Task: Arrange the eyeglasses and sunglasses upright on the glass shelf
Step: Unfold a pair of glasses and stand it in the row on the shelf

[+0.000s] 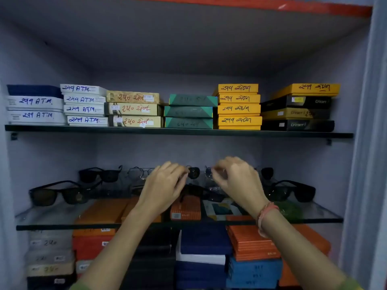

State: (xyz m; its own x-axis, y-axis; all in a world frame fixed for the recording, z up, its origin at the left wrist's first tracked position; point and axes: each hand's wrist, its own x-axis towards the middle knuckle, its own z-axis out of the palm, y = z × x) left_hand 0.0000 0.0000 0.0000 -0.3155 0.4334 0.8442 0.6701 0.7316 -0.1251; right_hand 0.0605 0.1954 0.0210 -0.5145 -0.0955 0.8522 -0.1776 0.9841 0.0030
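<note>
Glass formed the shelf (52,214) on which the eyewear stood, with stacked boxes (253,242) visible through and beneath it. Both hands worked at the back row: the left hand (165,185) and the right hand (236,178) each pinched one end of a round dark-lensed pair (193,173), fingers (217,171) closed on the frame near its hinges, though blur made the exact contact uncertain. Black sunglasses (58,194) stood at the front left, another pair (293,190) at the front right, and a thin metal-rimmed pair (138,173) waited in the back row just left of the hands. To finish this step well, the pair should be lowered level, lenses facing outward, temples resting evenly on the glass, and released with both hands together so it did not tip. Adequate clearance from neighbouring frames would likely prevent knocking them over.
</note>
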